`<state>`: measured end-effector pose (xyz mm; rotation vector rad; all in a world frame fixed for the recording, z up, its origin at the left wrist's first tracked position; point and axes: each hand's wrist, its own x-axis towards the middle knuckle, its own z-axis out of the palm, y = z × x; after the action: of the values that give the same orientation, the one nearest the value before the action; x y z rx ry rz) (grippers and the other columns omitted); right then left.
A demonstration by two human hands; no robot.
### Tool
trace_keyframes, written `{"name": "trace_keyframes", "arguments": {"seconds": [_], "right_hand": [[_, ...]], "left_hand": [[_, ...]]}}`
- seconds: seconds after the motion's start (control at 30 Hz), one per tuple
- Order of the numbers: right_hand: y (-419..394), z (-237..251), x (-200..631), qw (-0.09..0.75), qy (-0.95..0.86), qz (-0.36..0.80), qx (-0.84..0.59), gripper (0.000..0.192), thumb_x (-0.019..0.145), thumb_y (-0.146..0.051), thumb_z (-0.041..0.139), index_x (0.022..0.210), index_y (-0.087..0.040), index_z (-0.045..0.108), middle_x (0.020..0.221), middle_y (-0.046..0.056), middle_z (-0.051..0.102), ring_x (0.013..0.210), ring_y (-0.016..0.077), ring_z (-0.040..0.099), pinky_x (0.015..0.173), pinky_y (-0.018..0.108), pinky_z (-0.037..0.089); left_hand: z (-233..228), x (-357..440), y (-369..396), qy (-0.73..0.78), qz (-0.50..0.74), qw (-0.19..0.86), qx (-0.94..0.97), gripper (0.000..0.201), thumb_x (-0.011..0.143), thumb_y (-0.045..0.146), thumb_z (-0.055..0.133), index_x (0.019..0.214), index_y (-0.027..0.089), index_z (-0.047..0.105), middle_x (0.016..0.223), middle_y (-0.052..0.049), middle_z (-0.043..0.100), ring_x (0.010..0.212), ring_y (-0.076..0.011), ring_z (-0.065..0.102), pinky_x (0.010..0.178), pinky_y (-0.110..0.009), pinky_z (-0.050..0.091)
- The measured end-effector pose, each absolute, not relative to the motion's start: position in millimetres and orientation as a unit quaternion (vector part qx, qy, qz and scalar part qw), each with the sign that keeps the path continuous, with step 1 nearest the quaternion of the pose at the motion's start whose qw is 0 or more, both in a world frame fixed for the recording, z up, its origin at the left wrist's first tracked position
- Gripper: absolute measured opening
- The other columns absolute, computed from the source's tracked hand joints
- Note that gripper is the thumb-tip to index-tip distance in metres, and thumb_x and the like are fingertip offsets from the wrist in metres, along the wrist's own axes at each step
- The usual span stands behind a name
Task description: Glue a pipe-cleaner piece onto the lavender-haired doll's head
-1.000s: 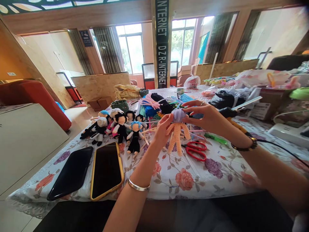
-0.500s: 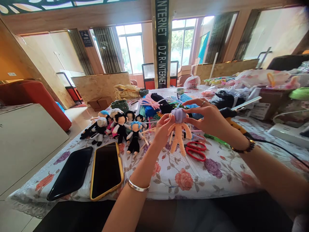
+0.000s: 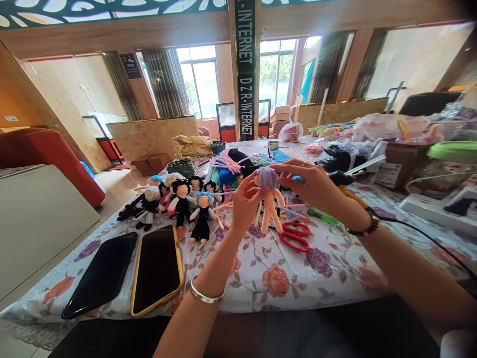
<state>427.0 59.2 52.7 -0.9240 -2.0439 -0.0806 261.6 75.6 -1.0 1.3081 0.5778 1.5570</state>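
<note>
Bench [image 3: 283,278] under a floral cloth, windows behind. Both hands hold a pipe-cleaner doll [image 3: 269,201] up off the bench: left hand [image 3: 244,201] fingers pinched at its neck, right hand [image 3: 316,186] fingers closed on its lilac head. Red scissors [image 3: 296,234] lie just below the right fingers; finished dolls [image 3: 179,204] and two phones [image 3: 130,271] sit left of the left fingers.

The doll [image 3: 269,201] is fuzzy pipe-cleaner chenille, peach with a matt lilac head. A glossy flowered plastic cloth [image 3: 283,268] covers the desk. Scissors [image 3: 294,235] have smooth red plastic handles. Both phones [image 3: 156,268] show glossy dark glass; the bangle [image 3: 203,297] is polished metal.
</note>
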Motion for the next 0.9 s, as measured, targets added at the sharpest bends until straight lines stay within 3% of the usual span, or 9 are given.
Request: {"name": "trace_keyframes", "arguments": {"seconds": [0.17,0.63,0.9], "right_hand": [[67,49,429,0.437,-0.829,-0.018,-0.348,0.029,0.079,-0.035,0.065,0.107,-0.030,0.070,0.098,0.005,0.065,0.083,0.0172,0.062,0.078,0.035,0.051],[67,41,424,0.517,-0.794,0.015,-0.319,0.020,0.076,-0.033,0.070,0.095,-0.033,0.074,0.096,0.003,0.065,0.081,0.0162,0.061,0.077,0.034,0.050],[75,32,424,0.559,-0.792,0.056,-0.240,0.022,0.080,-0.038,0.065,0.100,-0.035,0.072,0.102,0.003,0.065,0.085,0.0172,0.061,0.077,0.036,0.052]], "left_hand": [[-1,265,68,0.294,0.659,0.408,0.560,0.056,0.060,0.028,0.078,0.115,0.027,0.064,0.090,0.002,0.063,0.061,-0.0044,0.054,0.056,-0.017,0.044],[-3,265,63,0.275,0.706,0.289,0.584,0.052,0.057,0.025,0.080,0.103,0.029,0.058,0.088,0.003,0.058,0.069,-0.0095,0.062,0.064,-0.022,0.053],[-5,271,55,0.277,0.746,0.212,0.567,0.049,0.056,0.025,0.081,0.098,0.027,0.056,0.091,0.003,0.062,0.071,-0.0099,0.062,0.064,-0.022,0.052]]}}
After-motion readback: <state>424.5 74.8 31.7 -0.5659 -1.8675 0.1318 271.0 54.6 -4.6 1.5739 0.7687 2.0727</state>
